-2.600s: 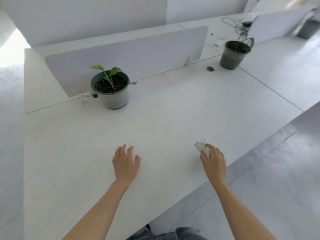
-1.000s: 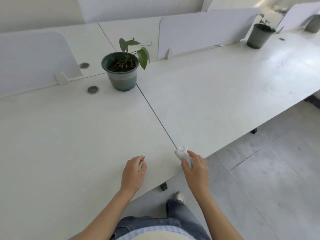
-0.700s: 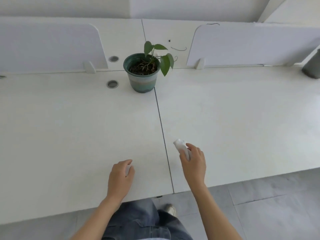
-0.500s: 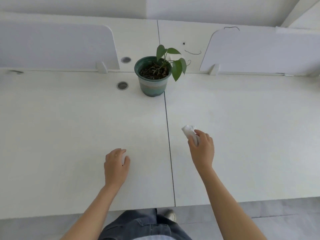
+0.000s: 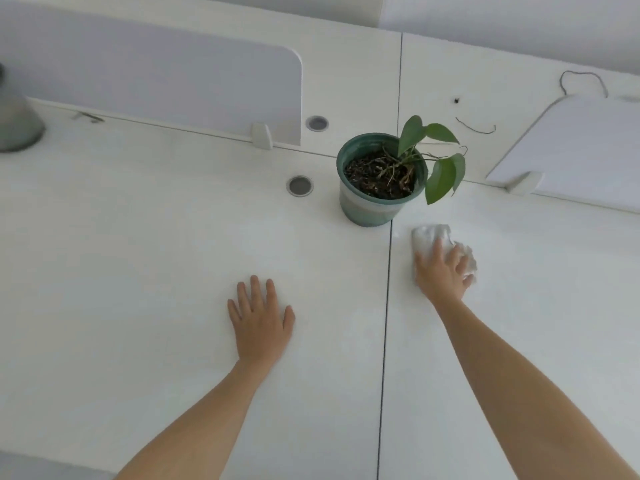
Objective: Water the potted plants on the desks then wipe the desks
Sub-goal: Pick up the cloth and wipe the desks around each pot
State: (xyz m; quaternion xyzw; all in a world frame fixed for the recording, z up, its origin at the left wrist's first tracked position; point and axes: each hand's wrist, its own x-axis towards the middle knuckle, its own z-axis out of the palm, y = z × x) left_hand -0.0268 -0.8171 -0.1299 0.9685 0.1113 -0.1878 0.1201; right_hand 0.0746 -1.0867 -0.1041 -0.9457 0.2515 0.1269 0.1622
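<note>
A green potted plant (image 5: 379, 188) with a few drooping leaves stands at the back of the white desk (image 5: 138, 271), right on the seam between two desktops. My right hand (image 5: 441, 275) presses a crumpled white cloth (image 5: 429, 237) flat on the right desktop, just in front and to the right of the pot. My left hand (image 5: 259, 320) lies palm down with fingers spread on the left desktop, holding nothing.
White divider panels stand behind, one at the left (image 5: 156, 81) and one at the right (image 5: 581, 147). Two round cable grommets (image 5: 300, 185) sit left of the pot. A grey pot (image 5: 15, 123) shows at the far left edge. Loose wire (image 5: 476, 128) lies behind the plant.
I have stepped along to this desk and leaned in. My right hand has carried the cloth forward and pressed it down near the pot. My left hand has flattened on the desktop.
</note>
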